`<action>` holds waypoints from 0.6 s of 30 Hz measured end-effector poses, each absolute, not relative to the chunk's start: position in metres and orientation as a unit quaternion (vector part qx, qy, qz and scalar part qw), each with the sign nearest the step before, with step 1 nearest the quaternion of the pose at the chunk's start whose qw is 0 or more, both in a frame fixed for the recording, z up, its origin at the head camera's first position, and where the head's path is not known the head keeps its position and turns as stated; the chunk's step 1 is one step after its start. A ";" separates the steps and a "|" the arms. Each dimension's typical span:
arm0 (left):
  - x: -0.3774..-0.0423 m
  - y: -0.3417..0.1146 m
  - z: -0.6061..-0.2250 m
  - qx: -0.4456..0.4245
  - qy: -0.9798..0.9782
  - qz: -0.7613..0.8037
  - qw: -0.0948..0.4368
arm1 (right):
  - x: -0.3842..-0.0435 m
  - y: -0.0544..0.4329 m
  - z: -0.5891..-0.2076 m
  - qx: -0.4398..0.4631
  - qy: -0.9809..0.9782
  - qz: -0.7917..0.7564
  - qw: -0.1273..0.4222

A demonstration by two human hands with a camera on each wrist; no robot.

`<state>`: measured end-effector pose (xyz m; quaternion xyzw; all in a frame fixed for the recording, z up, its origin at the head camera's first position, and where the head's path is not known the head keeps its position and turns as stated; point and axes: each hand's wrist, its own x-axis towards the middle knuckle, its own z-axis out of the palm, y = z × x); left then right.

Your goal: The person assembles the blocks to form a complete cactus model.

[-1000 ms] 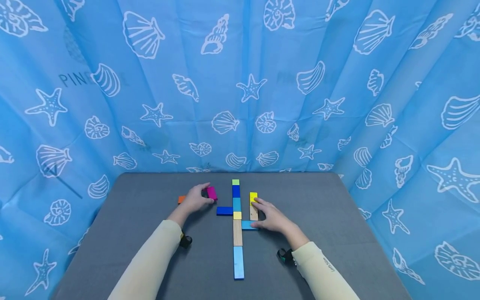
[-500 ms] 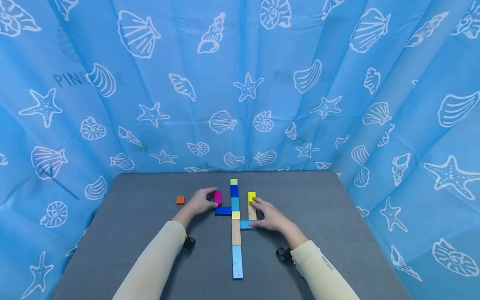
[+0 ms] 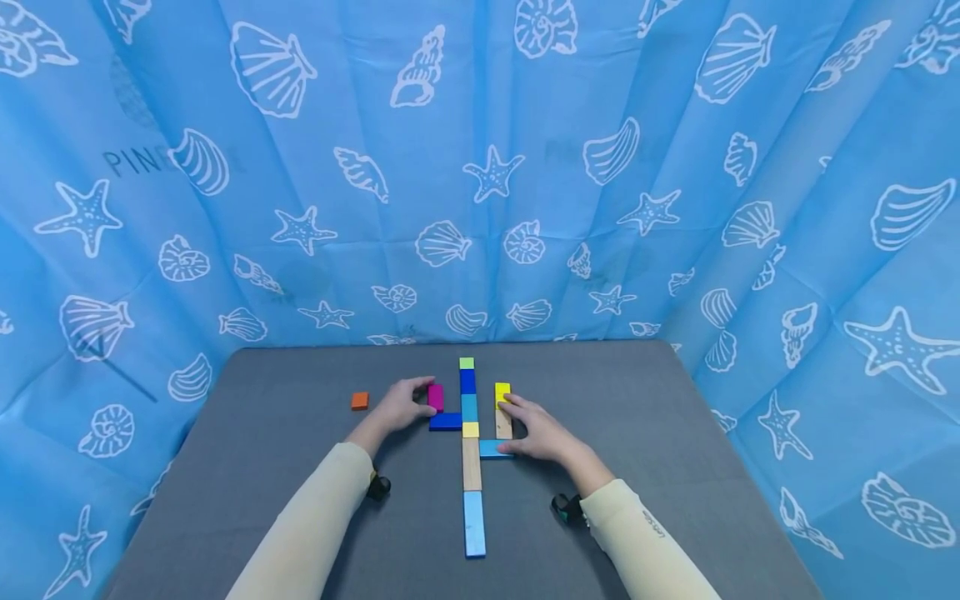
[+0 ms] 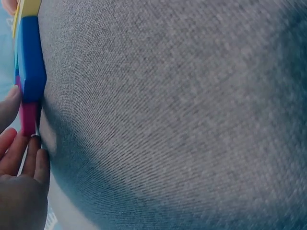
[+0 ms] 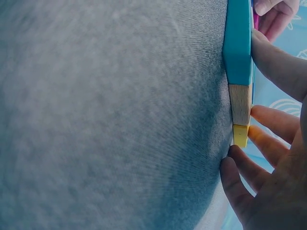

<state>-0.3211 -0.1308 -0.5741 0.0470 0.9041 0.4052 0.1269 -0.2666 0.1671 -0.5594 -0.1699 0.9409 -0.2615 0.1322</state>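
My left hand (image 3: 399, 404) pinches a magenta block (image 3: 436, 397) between thumb and fingers, at the far side of a dark blue block (image 3: 446, 422). In the left wrist view, the thumb and fingertips meet the magenta block (image 4: 29, 118) just past the dark blue block (image 4: 32, 60). My right hand (image 3: 542, 432) rests its thumb on a turquoise block (image 3: 493, 448). Its fingers, fairly straight, touch a plain wooden block (image 3: 503, 425) and a yellow block (image 3: 502, 392) standing in line behind it. The right wrist view shows fingertips along the wooden block (image 5: 240, 104).
A row of blocks runs down the middle of the grey table (image 3: 615, 383): light green (image 3: 467, 363), blue, teal, pale yellow, wood (image 3: 471, 464) and light blue (image 3: 474, 523). An orange block (image 3: 360, 401) lies apart at left. A blue shell-print curtain (image 3: 480, 167) hangs behind.
My left hand has moved right with the magenta block, turning it straight and setting it at the dark blue block. The orange block is now uncovered. The right hand stays in place.
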 end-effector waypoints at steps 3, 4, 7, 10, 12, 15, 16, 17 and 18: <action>-0.323 -0.131 -0.577 0.047 0.904 0.404 0.130 | -0.267 0.167 -0.560 -0.168 0.942 -0.258 0.134; -0.323 -0.131 -0.578 0.048 0.905 0.403 0.129 | -0.267 0.167 -0.560 -0.168 0.942 -0.257 0.135; -0.322 -0.131 -0.579 0.052 0.904 0.405 0.124 | -0.268 0.167 -0.559 -0.166 0.942 -0.258 0.136; -0.320 -0.133 -0.580 0.062 0.900 0.416 0.112 | -0.268 0.167 -0.559 -0.170 0.941 -0.260 0.134; -0.318 -0.135 -0.579 0.065 0.896 0.428 0.101 | -0.268 0.167 -0.559 -0.172 0.941 -0.260 0.135; -0.315 -0.139 -0.579 0.064 0.888 0.449 0.082 | -0.268 0.167 -0.559 -0.173 0.940 -0.261 0.134; -0.314 -0.141 -0.578 0.062 0.886 0.454 0.076 | -0.268 0.167 -0.559 -0.171 0.941 -0.260 0.136; -0.313 -0.143 -0.577 0.062 0.884 0.457 0.069 | -0.268 0.168 -0.560 -0.171 0.941 -0.259 0.136; -0.312 -0.145 -0.577 0.063 0.883 0.460 0.064 | -0.268 0.168 -0.560 -0.171 0.941 -0.259 0.135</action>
